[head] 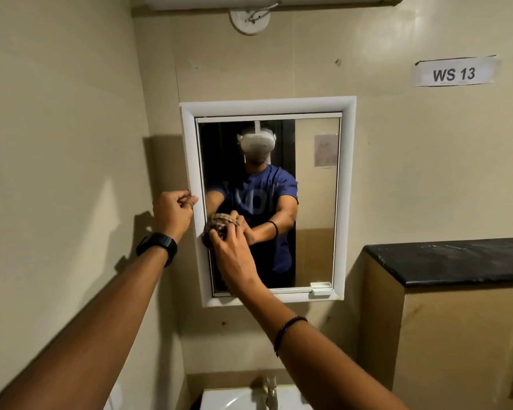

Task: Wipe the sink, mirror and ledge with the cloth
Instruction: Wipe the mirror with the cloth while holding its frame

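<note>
A white-framed mirror [314, 202] hangs on the beige wall straight ahead. My right hand [234, 253] presses a bunched dark patterned cloth [216, 229] against the glass near its lower left edge. My left hand [172, 211], with a black watch on the wrist, rests curled against the left side of the mirror frame and holds nothing. The white sink [228, 398] with its metal tap [271, 392] shows at the bottom, below my arms. A black ledge [456, 258] tops a low beige wall to the right.
A paper label reading WS 13 [453, 73] is taped high on the right. A round ceiling fitting [249, 20] and a white fixture sit above the mirror. The left wall stands close beside my left arm. A small white latch [320, 288] sits at the frame's lower right.
</note>
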